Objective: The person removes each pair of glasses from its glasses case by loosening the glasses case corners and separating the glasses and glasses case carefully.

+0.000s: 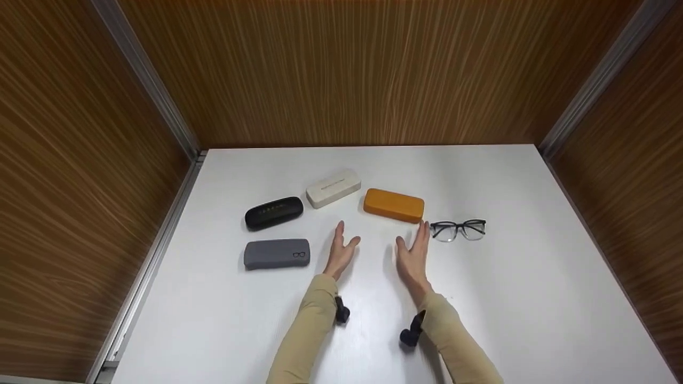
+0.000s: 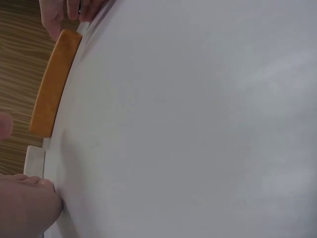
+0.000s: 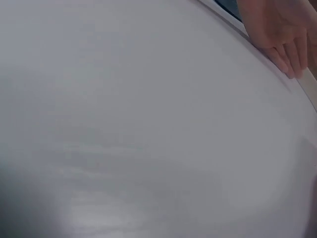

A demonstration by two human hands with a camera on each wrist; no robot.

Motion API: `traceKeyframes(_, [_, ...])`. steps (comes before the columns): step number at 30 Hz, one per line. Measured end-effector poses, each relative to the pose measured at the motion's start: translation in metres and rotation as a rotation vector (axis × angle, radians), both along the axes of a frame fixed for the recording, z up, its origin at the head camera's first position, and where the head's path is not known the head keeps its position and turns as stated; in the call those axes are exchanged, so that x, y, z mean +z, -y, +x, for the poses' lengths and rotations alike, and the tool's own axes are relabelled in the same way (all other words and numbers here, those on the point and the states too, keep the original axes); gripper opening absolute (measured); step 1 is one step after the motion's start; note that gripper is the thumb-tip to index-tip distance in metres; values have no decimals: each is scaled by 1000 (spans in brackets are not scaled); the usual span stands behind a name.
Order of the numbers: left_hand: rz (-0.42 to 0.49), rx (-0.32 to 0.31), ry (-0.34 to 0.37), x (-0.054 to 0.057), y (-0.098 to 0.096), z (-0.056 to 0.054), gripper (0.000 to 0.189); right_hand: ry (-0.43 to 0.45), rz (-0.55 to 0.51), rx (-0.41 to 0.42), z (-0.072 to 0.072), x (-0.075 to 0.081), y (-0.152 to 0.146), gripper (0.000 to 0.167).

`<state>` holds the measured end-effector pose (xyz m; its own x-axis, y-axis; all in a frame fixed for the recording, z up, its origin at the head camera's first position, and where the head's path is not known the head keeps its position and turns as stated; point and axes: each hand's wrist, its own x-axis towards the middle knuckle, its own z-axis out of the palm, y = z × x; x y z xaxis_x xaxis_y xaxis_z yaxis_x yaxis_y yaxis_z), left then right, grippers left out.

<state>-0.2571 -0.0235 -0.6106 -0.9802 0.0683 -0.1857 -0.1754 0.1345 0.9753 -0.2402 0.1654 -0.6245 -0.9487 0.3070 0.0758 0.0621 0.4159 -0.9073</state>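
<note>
My left hand (image 1: 340, 254) is held above the white table with fingers extended and thumb apart, between the grey glasses case (image 1: 276, 254) and my right hand (image 1: 413, 262). Nothing is in either hand. The right hand's fingertips lie close to the near right corner of the orange glasses case (image 1: 394, 205) and to the left side of the black-rimmed eyeglasses (image 1: 460, 226); whether they touch is unclear. Beyond the left hand are a cream glasses case (image 1: 334, 189) and a black glasses case (image 1: 274, 213). Every case appears closed. The left wrist view also shows the orange case (image 2: 55, 84).
The white table (image 1: 533, 298) has wood-grain panels (image 1: 341, 74) behind it and on both sides. Metal rails (image 1: 144, 304) run along the left edge. Dark wrist cameras (image 1: 342, 310) are strapped near both sleeve cuffs.
</note>
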Motion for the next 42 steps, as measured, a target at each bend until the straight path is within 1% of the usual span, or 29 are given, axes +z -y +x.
traceKeyframes(3, [-23, -4, -10, -1, -2, -7, 75, 38, -1, 10, -3, 1, -2, 81])
traceKeyframes(7, [-56, -11, -36, -2, -3, -14, 75, 74, -19, 19, -6, 1, -5, 82])
traceKeyframes(13, [-154, -32, -23, 0, -7, -22, 75, 43, -28, 17, -14, -1, -8, 82])
traceKeyframes(16, [-224, -48, -36, 0, -10, -26, 77, 34, -25, 18, -17, -2, -10, 82])
traceKeyframes(21, [-305, -65, -58, 0, -13, -32, 78, 61, -43, 29, -21, -2, -12, 82])
traceKeyframes(26, [-320, -88, -23, 3, -15, -37, 80, 81, -67, 38, -23, -1, -12, 82])
traceKeyframes(31, [-354, -114, -1, 5, -16, -41, 82, 69, -74, 34, -26, 0, -12, 82])
traceKeyframes(34, [-366, -123, 15, 8, -17, -42, 83, 77, -78, 35, -26, 1, -12, 83])
traceKeyframes(39, [-365, -144, 43, 12, -18, -45, 85, 84, -105, 30, -28, 5, -13, 84])
traceKeyframes(42, [-334, -150, 73, 14, -18, -47, 86, 72, -107, 31, -30, 5, -13, 83])
